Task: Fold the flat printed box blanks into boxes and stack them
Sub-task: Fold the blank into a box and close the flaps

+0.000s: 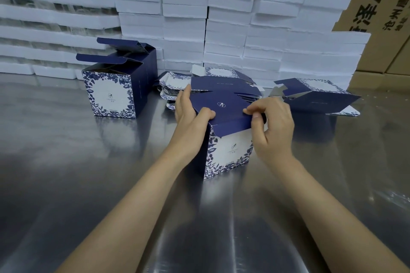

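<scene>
A navy and white floral printed box (229, 150) stands on the steel table in front of me, its navy top flap (221, 104) folded over. My left hand (190, 113) grips the box's top left corner, thumb on the flap. At the right corner my right hand (273, 124) pinches the flap's front edge. A finished box (115, 93) with its top flaps up stands at the left. Behind my box lies a pile of flat blanks (175, 84). At the right lies a half-opened blank (315, 95) on its side.
White foam trays (221, 17) are stacked in a wall along the back of the steel table (66, 173). Brown cardboard cartons (381, 6) with black print stand at the back right.
</scene>
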{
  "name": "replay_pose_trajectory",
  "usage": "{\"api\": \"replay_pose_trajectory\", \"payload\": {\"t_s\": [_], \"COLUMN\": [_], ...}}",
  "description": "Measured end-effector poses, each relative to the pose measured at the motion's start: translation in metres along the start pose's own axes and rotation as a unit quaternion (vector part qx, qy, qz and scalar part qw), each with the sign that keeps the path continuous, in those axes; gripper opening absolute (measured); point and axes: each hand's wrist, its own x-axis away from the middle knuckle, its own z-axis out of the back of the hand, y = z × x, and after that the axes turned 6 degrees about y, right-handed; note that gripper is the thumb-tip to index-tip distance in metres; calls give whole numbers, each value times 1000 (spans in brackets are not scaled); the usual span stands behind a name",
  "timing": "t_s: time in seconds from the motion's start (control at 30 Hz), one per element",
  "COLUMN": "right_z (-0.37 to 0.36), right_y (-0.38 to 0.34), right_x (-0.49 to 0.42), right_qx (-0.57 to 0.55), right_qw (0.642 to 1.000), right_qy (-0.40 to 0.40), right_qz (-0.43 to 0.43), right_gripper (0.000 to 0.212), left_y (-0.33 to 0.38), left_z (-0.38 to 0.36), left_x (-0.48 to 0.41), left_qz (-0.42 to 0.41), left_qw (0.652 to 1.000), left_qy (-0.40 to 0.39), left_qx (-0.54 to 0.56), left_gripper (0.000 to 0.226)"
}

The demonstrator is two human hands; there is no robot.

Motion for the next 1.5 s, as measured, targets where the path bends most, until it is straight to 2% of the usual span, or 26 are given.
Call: {"api": "replay_pose_trajectory", "payload": {"t_s": [0.07, 0.13, 0.2, 0.23, 0.27, 0.33, 0.4, 0.5, 0.67, 0.77, 0.87, 1.1, 1.3, 1.5], "right_z": [-3, -4, -3, -2, -1, 0, -1, -4, -6, -13, -15, -18, -12, -4], "right_y": [0, -5, -13, -16, -20, -29, -40, -59, -79, -83, -79, -57, -28, 7], "right_x": [1, 4, 8, 10, 11, 9, 7, 9, 17, 17, 13, 3, 2, -6], "right_qx": [-19, -32, -16, 3, 28, 75, 100, 99, 31, -3, -19, -73, -45, 31], "right_qw": [1000, 998, 998, 999, 999, 997, 995, 995, 996, 997, 997, 994, 998, 996], "right_qy": [1, -10, -20, -18, -13, -5, -10, -31, -79, -68, -64, -68, -48, -21], "right_qz": [-10, -43, -49, -38, -24, -10, -14, -4, 18, -27, -40, -33, 2, -80], "right_gripper": [21, 22, 25, 27, 29, 32, 34, 36, 40, 44, 43, 36, 31, 33], "left_y": [2, 1, 0, 0, 0, -1, 0, -3, -3, -1, -1, 1, -1, -2], "left_z": [0, -2, -5, -3, 0, 8, 7, -1, 9, -2, -7, -9, -10, -9], "left_x": [1, -2, -4, -5, -4, -1, 4, 7, -2, 6, 7, 4, 4, 4], "left_qz": [5, 20, 36, 21, -28, -156, -228, -219, -153, -116, -102, -104, -117, -129], "left_qw": [1000, 998, 989, 988, 989, 964, 945, 947, 962, 979, 986, 986, 984, 982], "left_qy": [-2, 11, 47, 81, 124, 212, 213, 161, 215, 162, 129, 128, 133, 128], "left_qx": [3, 52, 132, 131, 71, -43, -99, -171, -76, -46, -26, -27, -24, -46], "left_gripper": [83, 67, 49, 37, 25, 15, 21, 29, 27, 22, 28, 37, 35, 36]}}
